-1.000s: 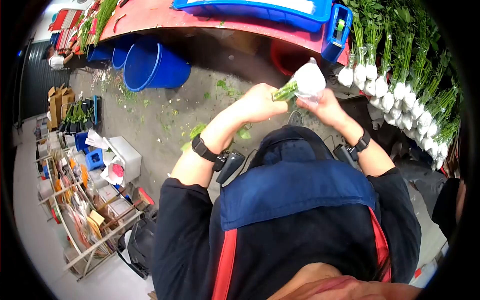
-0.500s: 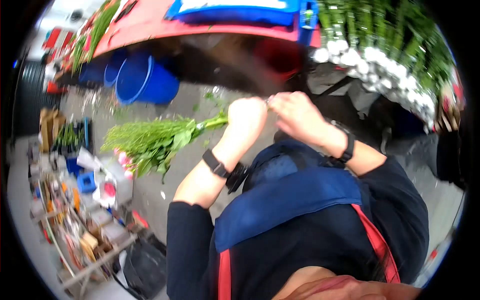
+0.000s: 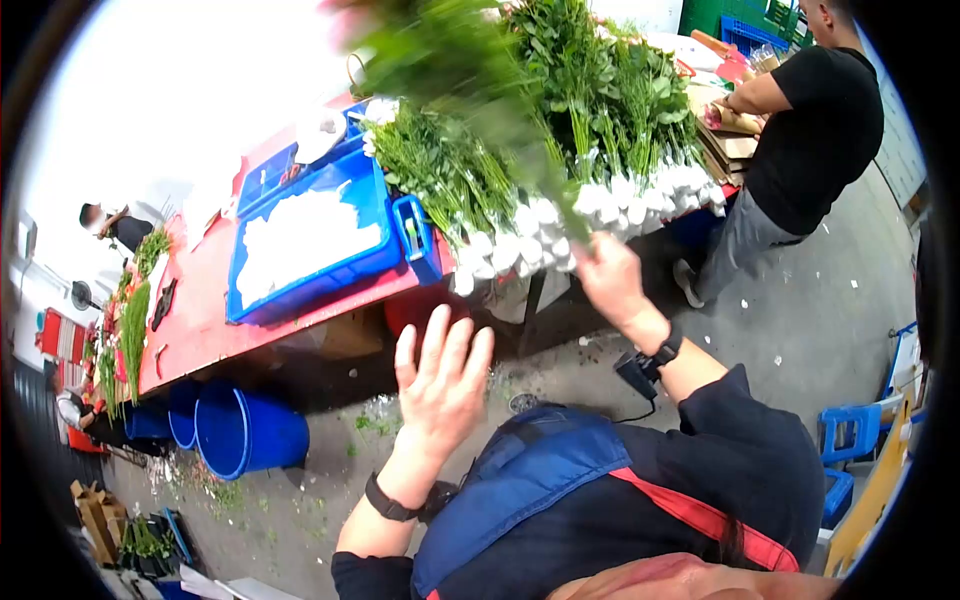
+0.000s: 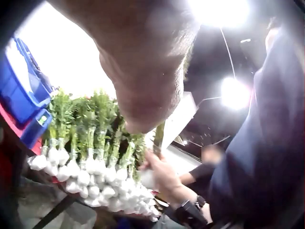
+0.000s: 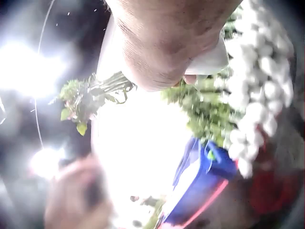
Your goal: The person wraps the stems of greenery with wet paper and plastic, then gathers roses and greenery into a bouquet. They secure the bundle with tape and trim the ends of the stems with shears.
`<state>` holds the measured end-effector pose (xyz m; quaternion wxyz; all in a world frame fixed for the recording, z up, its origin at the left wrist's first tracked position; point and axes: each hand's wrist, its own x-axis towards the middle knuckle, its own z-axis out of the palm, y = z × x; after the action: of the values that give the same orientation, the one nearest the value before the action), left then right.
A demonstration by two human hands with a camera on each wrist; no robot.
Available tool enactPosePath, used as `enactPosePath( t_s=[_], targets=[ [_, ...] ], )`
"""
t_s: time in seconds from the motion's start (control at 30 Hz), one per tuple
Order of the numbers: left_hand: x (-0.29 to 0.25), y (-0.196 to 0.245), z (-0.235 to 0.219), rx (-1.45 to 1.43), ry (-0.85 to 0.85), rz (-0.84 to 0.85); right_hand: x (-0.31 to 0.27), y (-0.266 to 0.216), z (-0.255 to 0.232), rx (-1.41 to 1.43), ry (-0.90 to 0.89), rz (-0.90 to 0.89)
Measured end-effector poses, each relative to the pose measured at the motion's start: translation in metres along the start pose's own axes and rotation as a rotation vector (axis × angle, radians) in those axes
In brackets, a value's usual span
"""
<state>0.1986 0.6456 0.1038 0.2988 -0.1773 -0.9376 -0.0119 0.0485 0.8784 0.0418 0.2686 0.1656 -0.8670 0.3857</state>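
Observation:
In the head view a motion-blurred bouquet [image 3: 455, 60] of green stems and leaves, pink at its far end, is held up over the table. My right hand [image 3: 612, 283] grips it low on the stems. From that hand, in the right wrist view, a white wrapped stem end [image 5: 212, 59] sticks out on one side and leafy stems [image 5: 107, 88] on the other. My left hand [image 3: 440, 385] is raised apart from it, fingers straight and spread, holding nothing. Close beyond the hands lie many bouquets with white wrapped stem ends [image 3: 600, 205] along the table edge.
On the red table [image 3: 205, 330] sits a blue tray [image 3: 310, 300] of white material, with a tape dispenser [image 3: 413, 235] beside it. Blue buckets [image 3: 250, 430] stand on the floor at left. Another person [image 3: 815, 130] works at the table's right end.
Both hands were together at the stem end, the bouquet pointing left. Now the right hand has swung it up over the table, and the left has let go and spread open. The view turned rightward.

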Motion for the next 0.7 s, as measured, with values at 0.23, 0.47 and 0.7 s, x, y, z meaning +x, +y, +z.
enactPosePath(
  t_s=[0.23,0.47,0.7],
  targets=[
    [-0.064,-0.064,0.034,0.107,-0.277,-0.404,0.1,0.152,0.014,-0.591,0.269,0.189],
    [-0.223,-0.082,0.023,0.16,-0.596,-1.042,0.148,0.374,0.051,-1.473,-0.172,-0.499],
    [-0.412,0.087,0.009,-0.214,-0.968,-2.141,0.155,0.046,0.193,-0.146,-0.095,-0.397]
  ],
)
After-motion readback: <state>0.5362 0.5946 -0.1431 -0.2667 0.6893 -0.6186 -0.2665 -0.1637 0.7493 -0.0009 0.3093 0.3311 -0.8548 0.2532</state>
